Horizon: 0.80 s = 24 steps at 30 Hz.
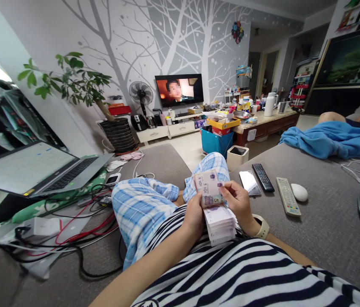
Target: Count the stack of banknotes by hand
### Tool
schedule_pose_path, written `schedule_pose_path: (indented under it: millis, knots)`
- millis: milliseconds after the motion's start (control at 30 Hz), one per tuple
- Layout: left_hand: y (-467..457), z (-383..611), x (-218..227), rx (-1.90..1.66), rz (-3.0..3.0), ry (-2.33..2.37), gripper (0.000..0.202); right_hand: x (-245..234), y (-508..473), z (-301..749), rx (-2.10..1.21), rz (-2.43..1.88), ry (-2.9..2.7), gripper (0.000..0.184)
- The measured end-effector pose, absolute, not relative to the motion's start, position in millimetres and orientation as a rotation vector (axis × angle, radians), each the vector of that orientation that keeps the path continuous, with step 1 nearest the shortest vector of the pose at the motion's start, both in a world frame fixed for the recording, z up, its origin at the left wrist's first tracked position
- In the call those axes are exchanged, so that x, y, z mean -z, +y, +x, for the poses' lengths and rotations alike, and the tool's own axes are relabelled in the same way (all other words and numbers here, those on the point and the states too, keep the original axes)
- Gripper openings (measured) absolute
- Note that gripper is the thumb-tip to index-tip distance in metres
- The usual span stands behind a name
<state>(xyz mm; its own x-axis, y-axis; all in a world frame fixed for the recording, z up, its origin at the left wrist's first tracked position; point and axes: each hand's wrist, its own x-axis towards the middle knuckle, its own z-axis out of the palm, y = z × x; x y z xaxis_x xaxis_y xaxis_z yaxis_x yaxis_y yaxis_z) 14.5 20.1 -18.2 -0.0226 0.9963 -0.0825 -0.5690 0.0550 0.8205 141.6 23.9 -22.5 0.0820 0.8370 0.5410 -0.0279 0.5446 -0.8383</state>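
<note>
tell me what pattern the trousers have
The trousers have a blue and white plaid, shown best in the head view.

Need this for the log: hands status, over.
Left hand gripping banknote stack. Right hand on top notes. Phone on sofa, apart from hands.

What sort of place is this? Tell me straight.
Most likely a living room in a home. A grey sofa fills the foreground, a television stands above a low white cabinet, and a black remote control lies on the sofa.
</note>
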Motion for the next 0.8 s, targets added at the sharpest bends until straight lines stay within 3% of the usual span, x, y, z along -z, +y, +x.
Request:
schedule_pose_path:
  millis: [300,433,500,633,733,800]
  knots:
    - [19.9,14.4,19.1,-1.423,0.676,0.817,0.026,21.9,20.1,142.1,-0.735,-0.751,-1.339,0.024]
    - [16.1,14.8,14.3,-1.391,0.655,0.833,0.029,30.9,31.3,150.5,-0.762,-0.693,-1.291,0.038]
    - [13.8,15.0,10.9,-1.385,0.625,0.851,0.031,49.7,47.5,159.0,-0.755,-0.770,-1.199,0.040]
    - [11.7,14.9,7.7,-1.342,0.617,0.876,0.033,119.7,76.4,178.3,-0.698,-1.258,-1.311,0.019]
    - [13.5,14.8,11.1,-1.359,0.641,0.851,0.032,173.6,75.5,188.1,-0.744,-1.478,-1.497,0.038]
    - [15.5,15.0,15.1,-1.360,0.655,0.818,0.033,194.7,68.5,191.5,-0.880,-1.445,-1.661,0.033]
